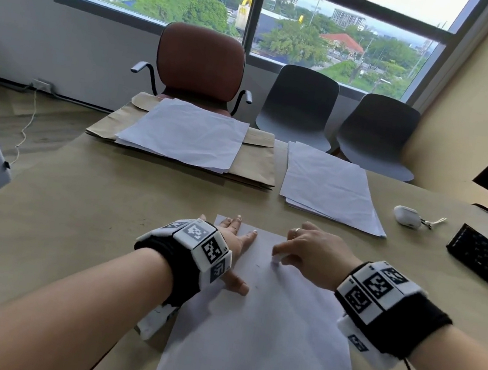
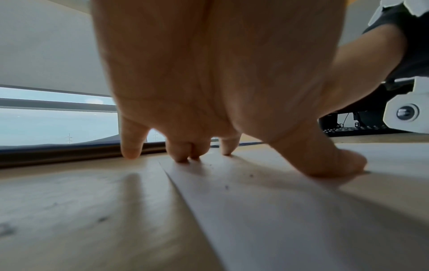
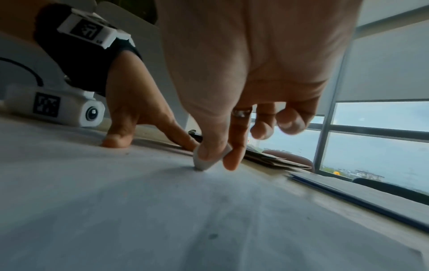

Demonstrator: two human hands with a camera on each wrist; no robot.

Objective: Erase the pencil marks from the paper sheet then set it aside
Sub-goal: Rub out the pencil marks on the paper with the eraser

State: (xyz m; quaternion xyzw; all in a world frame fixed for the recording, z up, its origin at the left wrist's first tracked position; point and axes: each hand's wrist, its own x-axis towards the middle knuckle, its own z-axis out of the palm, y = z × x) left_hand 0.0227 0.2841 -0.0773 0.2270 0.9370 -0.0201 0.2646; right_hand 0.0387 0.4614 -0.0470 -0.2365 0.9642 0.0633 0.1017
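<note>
Right hand (image 1: 310,253) pinches a small white eraser (image 1: 276,258) btwn thumb and forefinger, its lower tip pressed onto the paper sheet (image 1: 261,331); the right-wrist view shows the same pinch (image 3: 210,159), w/ the other fingers loosely curled above and a ring on one of them. Left hand (image 1: 234,247) lies spread on the sheet's upper-left part, fingers straight, holding nothing; in the left-wrist view its thumb (image 2: 325,159) and the middle fingertips press the paper, while the little finger comes down on the bare table (image 2: 81,210) just past the sheet's edge.

The sheet sits lower centre of the head view, running from the hands down to the bottom edge. A few faint dark specks show on it near the eraser; too small to tell marks from crumbs.

Both wrists carry black bands w/ white marker blocks. Further up, centre frame, a loose pile of white sheets (image 1: 183,133) lies on brown envelopes (image 1: 256,161); a second paper stack (image 1: 332,186) sits just right of that. Right side: a small white case (image 1: 407,216) w/ a strap, then a black keyboard (image 1: 486,261) at the frame edge. Beyond the table, upper centre, a brown armchair (image 1: 199,62) and two dark grey chairs (image 1: 300,104) stand under a wide window (image 1: 265,2).
</note>
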